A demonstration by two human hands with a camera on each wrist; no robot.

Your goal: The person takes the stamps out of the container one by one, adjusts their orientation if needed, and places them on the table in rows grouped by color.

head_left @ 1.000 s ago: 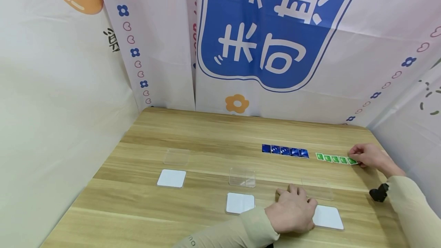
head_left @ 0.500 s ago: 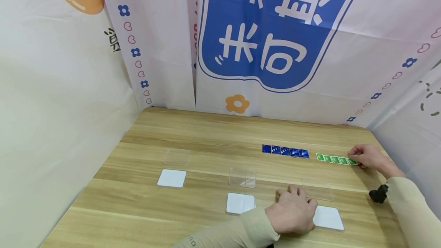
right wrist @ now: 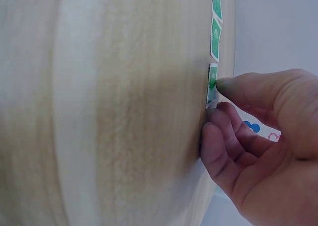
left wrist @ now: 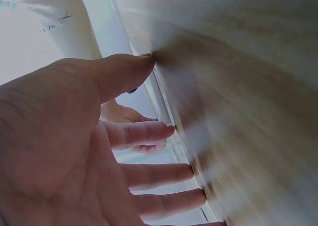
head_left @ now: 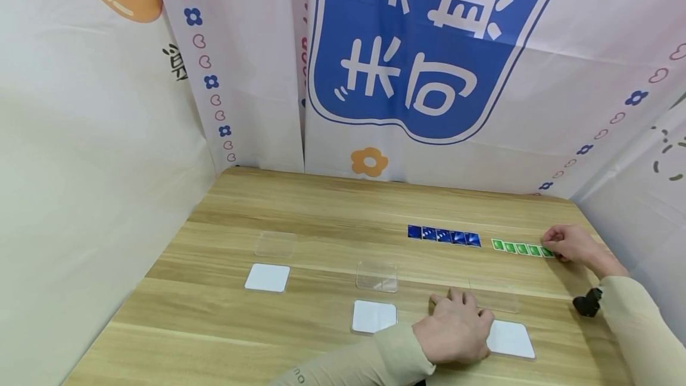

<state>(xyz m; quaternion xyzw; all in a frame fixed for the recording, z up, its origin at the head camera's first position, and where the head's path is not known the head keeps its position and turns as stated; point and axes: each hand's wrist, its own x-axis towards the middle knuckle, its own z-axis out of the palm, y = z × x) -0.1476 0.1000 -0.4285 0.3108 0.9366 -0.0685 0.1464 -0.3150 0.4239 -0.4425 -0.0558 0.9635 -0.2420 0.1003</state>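
At the right end of a row of small green cards [head_left: 522, 248], my right hand [head_left: 574, 245] pinches the last green card [right wrist: 212, 79]. The thumb lies on its face, and the other fingers curl at its end against the tabletop. How far they reach under the card is hidden. My left hand [head_left: 457, 325] rests with spread fingertips on the table, holding nothing. Its thumb and index finger are beside a white rounded card [head_left: 510, 339], whose left part the hand hides in the head view. A clear rounded plate [head_left: 494, 295] lies just beyond that white card.
A row of dark blue cards [head_left: 443, 235] lies left of the green ones. Further left are a white card [head_left: 374, 316] with a clear plate [head_left: 377, 276] behind it, and another white card [head_left: 267, 277] with a clear plate [head_left: 275, 244]. Printed curtains [head_left: 257, 106] border the wooden table [head_left: 203, 308].
My right wrist has tilted very slightly, while its fingers stay at the last green card. The left hand and the other cards have not moved.
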